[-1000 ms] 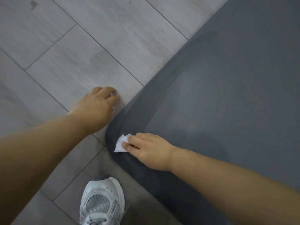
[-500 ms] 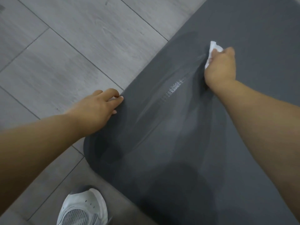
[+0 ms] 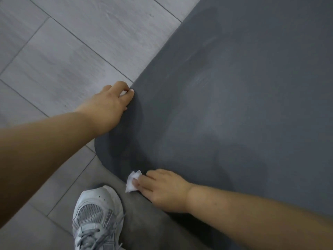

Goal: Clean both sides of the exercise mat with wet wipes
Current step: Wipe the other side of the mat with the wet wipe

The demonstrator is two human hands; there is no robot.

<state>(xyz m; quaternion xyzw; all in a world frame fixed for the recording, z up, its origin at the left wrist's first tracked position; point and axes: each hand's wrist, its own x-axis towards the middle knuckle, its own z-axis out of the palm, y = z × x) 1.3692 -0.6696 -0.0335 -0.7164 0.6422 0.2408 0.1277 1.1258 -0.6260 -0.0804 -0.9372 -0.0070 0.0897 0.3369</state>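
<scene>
A dark grey exercise mat (image 3: 243, 105) lies flat on the floor and fills the right side of the view, with damp streaks across its surface. Its rounded near corner points toward me. My right hand (image 3: 162, 190) presses a small white wet wipe (image 3: 133, 181) onto the mat's near edge, beside that corner, fingers laid over the wipe. My left hand (image 3: 108, 105) rests on the mat's left edge, fingertips bent down onto it, holding it in place.
Light grey wood-look floor tiles (image 3: 81, 51) surround the mat on the left and top. My grey-and-white sneaker (image 3: 97, 217) stands on the floor just below the mat's corner.
My right hand swept the wipe from far up the mat back down to the near corner. My left hand stayed on the left edge.
</scene>
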